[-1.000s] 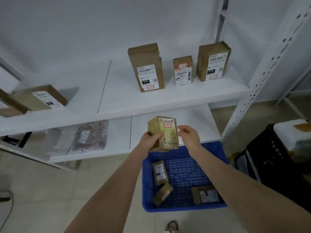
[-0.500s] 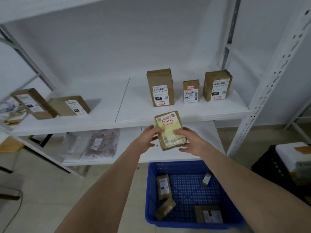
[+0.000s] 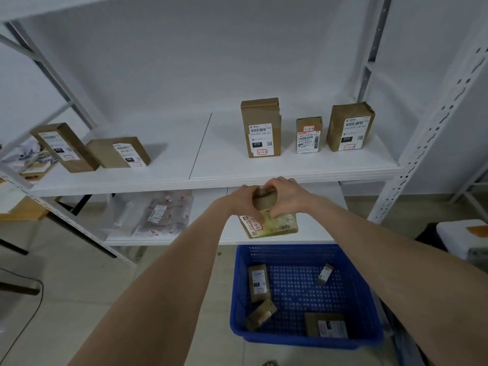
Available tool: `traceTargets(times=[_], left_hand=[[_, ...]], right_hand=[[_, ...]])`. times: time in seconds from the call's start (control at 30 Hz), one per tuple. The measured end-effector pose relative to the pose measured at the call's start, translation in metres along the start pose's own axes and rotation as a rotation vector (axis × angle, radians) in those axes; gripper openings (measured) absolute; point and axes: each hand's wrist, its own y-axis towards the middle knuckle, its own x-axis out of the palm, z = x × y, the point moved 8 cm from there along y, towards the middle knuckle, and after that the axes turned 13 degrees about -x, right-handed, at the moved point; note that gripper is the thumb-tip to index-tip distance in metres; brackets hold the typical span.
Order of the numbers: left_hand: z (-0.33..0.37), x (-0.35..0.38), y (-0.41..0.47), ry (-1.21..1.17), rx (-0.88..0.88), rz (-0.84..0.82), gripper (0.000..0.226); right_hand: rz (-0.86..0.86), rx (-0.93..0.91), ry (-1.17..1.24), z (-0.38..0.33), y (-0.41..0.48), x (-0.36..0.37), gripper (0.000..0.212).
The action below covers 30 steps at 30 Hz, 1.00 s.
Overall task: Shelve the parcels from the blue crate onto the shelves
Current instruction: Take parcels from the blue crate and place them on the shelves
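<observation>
A brown parcel (image 3: 274,225) with a yellowish label and a red-boxed mark lies on its side between my hands, just in front of the lower shelf (image 3: 314,237). My left hand (image 3: 244,200) grips its left part and my right hand (image 3: 286,192) grips its top right. Whether it touches the shelf board I cannot tell. Below stands the blue crate (image 3: 303,336) on the floor, holding several small brown parcels (image 3: 258,282). On the upper shelf (image 3: 219,178) three brown parcels (image 3: 260,128) stand upright at the right.
Two more brown boxes (image 3: 118,152) lie at the left of the upper shelf. A clear plastic bag parcel (image 3: 158,216) lies on the lower shelf's left part. A white perforated upright (image 3: 427,136) bounds the shelf on the right. A dark crate with a white box (image 3: 462,233) stands at far right.
Both hands have carried the parcel forward and down from chest height toward the lower shelf, turning it from upright to lying on its side. The view has tilted up.
</observation>
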Motion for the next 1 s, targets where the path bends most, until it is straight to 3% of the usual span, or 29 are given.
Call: traceTargets(times=[0.1,0.17,0.23,0.33,0.47,0.6,1.0], left_hand=[[-0.019,-0.007,0.006,-0.185,-0.097,0.042,0.072],[-0.029,-0.006,0.008,-0.463,-0.15,0.022,0.051],[-0.034,-0.004,0.004,-0.695,-0.176,-0.007,0.04],[-0.037,-0.003,-0.002,-0.769,-0.16,-0.025,0.049],[-0.043,-0.01,-0.005,-0.741,-0.155,-0.006,0.059],[-0.044,-0.018,-0.008,-0.648,-0.153,0.014,0.053],[-0.046,-0.022,-0.016,-0.688,-0.169,0.105,0.053]], right_hand=[[0.203,0.069,0.126,0.006,0.001,-0.007,0.098],[0.343,0.221,0.355,0.022,-0.004,-0.005,0.1],[0.418,0.316,0.667,0.033,-0.008,0.005,0.078],[0.525,0.331,1.062,0.035,-0.009,0.017,0.053],[0.603,0.271,1.007,0.029,-0.006,0.007,0.05],[0.631,0.24,0.967,0.023,-0.001,0.002,0.046],[0.665,0.24,0.723,0.019,0.007,-0.006,0.045]])
